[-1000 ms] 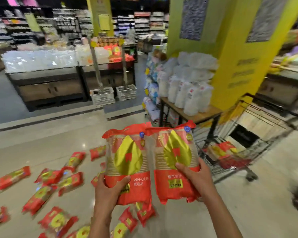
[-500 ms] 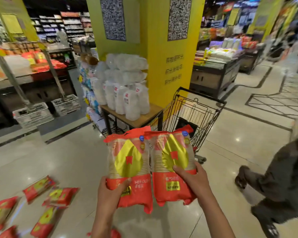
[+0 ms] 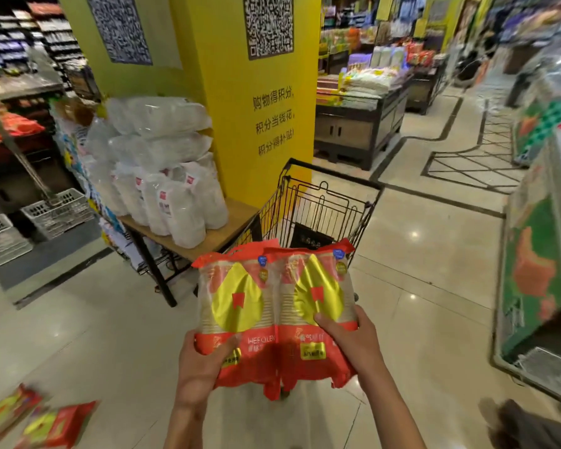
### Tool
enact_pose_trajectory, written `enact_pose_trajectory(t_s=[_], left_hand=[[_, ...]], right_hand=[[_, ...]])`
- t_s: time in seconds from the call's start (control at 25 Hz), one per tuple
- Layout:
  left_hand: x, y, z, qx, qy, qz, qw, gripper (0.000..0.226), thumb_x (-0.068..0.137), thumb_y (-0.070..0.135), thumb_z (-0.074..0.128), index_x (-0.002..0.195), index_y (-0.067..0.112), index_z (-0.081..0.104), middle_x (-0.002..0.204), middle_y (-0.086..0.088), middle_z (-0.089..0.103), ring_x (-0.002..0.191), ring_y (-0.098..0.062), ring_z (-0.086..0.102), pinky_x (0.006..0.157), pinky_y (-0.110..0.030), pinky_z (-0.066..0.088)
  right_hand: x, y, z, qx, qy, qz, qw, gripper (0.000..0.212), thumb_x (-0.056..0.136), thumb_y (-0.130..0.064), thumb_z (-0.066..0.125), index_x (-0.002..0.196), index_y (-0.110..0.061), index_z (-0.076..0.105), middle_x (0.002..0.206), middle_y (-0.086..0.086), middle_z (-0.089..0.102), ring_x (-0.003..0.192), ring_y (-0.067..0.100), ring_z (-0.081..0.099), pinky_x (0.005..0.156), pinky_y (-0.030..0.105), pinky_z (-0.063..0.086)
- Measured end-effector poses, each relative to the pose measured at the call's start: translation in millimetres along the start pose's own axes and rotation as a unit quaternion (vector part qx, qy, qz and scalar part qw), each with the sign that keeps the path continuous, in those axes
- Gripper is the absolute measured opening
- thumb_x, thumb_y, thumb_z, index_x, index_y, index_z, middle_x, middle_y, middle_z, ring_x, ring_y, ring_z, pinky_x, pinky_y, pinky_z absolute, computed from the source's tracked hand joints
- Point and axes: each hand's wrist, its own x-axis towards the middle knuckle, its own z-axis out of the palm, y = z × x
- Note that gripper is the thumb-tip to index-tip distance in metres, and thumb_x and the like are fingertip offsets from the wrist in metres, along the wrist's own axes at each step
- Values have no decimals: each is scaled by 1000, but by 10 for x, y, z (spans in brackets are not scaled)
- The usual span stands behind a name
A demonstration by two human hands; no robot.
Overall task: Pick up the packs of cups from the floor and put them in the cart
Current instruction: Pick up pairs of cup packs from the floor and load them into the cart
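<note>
Two packs of cups held side by side — left hand (image 3: 204, 361) gripping the left pack (image 3: 237, 319), right hand (image 3: 353, 338) the right pack (image 3: 314, 306) — long axes pointing straight ahead at the wire cart (image 3: 324, 205) just beyond, more packs (image 3: 46, 422) on the floor.

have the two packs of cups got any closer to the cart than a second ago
Yes. The two packs of cups, held side by side in the left hand and right hand, now overlap the near end of the cart; earlier they were left of it.
</note>
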Motion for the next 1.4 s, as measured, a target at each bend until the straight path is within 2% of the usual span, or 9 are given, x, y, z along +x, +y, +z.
enact_pose_trajectory(t_s=[0.24,0.48,0.64,0.76,0.84,0.96,1.12,1.28,1.4], left_hand=[[1072,237,724,-32,-8,-34,999,54,70,16,90,111,15,55,101,-12,66,79,-25,68,46,-30,56],[1967,403,1340,-20,-22,-38,999,59,64,29,93,110,22,56,106,-10,71,93,-31,72,80,-53,61],[2350,502,1637,-11,3,-47,999,71,62,39,93,118,20,53,105,-6,67,92,-26,70,73,-44,60],[2642,483,1896,-9,30,-57,998,64,68,35,89,118,21,51,102,-1,66,87,-18,69,65,-30,56],[2816,401,2048,-26,51,-72,996,66,70,33,88,122,24,49,104,1,67,87,-18,70,62,-26,55],[2974,205,2272,-72,104,-116,985,79,63,37,93,128,23,50,112,-4,69,93,-24,73,69,-34,60],[3024,-90,2566,-103,176,-203,958,107,39,54,96,130,22,51,115,-7,71,95,-29,74,81,-49,62],[3051,-557,2697,-111,231,-273,927,95,42,51,98,122,20,58,110,-9,74,93,-29,75,84,-49,61],[3113,-1013,2714,-127,249,-322,905,87,44,46,99,119,18,65,106,-10,77,92,-29,76,85,-52,61]], right_hand=[[1335,-187,31,-33,1,-4,999,66,59,-51,95,115,-36,64,109,-2,74,94,18,75,82,45,64],[2615,-380,45,-69,-1,2,998,70,47,-73,90,106,-43,67,100,-4,77,101,27,71,84,52,62],[3257,-455,134,-63,-51,27,996,67,53,-60,95,108,-34,67,94,-2,79,87,23,77,80,50,64],[3809,-501,178,-55,-102,34,993,54,68,-37,94,113,-22,68,95,0,80,84,19,78,71,38,65],[4261,-494,236,-66,-120,42,990,50,67,-34,95,108,-21,69,92,0,80,80,16,78,65,31,62],[4920,-384,330,-99,-158,71,980,65,53,-48,98,106,-22,70,92,0,79,81,17,77,72,36,64],[5509,-129,410,-148,-216,134,956,71,51,-42,97,111,-17,70,94,4,80,84,24,78,76,42,64],[5892,291,468,-203,-255,175,929,71,50,-43,99,111,-17,71,96,3,80,87,24,77,80,46,64],[6153,654,509,-248,-258,198,913,76,42,-50,95,106,-17,71,94,4,78,82,20,76,66,32,60]])
